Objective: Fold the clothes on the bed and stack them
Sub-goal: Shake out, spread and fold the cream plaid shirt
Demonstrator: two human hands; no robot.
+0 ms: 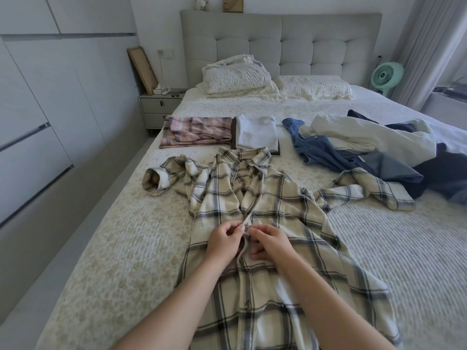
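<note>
Both hands meet on the front placket of the plaid shirt (265,248), low centre of view. Left hand (223,242) pinches the placket edge between thumb and forefinger, lifting a narrow strip. Right hand (271,245) pinches the opposite edge, fingers curled onto the cloth. Likely doing up a button: buttons below the hands look fastened, placket above lies open to the collar. Closing the front probably keeps the panels from sliding during the fold.

Shirt lies face up on the bed (121,248), collar at 12 o'clock from the hands, one sleeve bunched toward 10 o'clock, the other trailing toward 2 o'clock. Not yet folded.

Beyond the collar, at 12 o'clock, a folded white garment (257,133) sits on something dark. Just beside it, at 11 o'clock, folded pink plaid clothing (197,132). Two separate piles, touching or nearly.

At 1 to 2 o'clock, an unfolded heap (366,145): blue, cream and navy pieces tangled.

No baskets or bins in sight. Pillows (237,77) at the headboard.
</note>
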